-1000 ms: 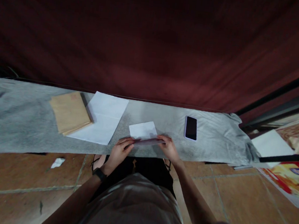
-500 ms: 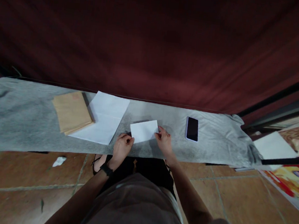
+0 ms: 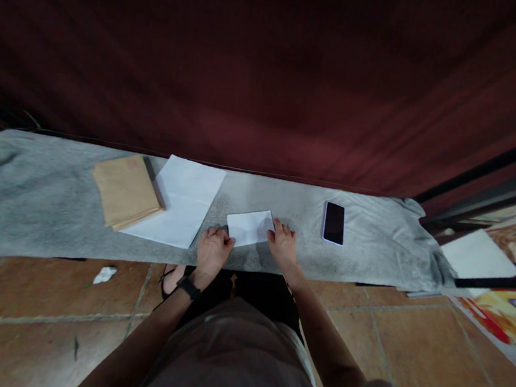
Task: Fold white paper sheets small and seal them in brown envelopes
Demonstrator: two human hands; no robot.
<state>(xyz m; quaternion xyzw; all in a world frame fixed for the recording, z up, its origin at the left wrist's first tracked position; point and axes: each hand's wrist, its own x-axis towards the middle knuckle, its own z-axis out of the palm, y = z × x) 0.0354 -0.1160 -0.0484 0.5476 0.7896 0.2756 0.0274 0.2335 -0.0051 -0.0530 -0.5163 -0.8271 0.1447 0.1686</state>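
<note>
A small folded white paper [image 3: 249, 227] lies on a grey cloth-covered bench [image 3: 41, 218] in front of me. My left hand [image 3: 212, 249] rests at the paper's near left corner, fingers curled and pressing on its edge. My right hand [image 3: 282, 245] sits at the paper's right edge, fingers bent and touching it. A black watch is on my left wrist.
A larger white sheet [image 3: 180, 202] and a stack of brown envelopes [image 3: 125, 191] lie to the left on the cloth. A black phone [image 3: 334, 223] lies to the right. A dark red curtain hangs behind. A crumpled scrap [image 3: 104, 274] lies on the tiled floor.
The near flap of the paper was folded over and laid flat. Both hands moved from the near edge up to the paper's left and right sides.
</note>
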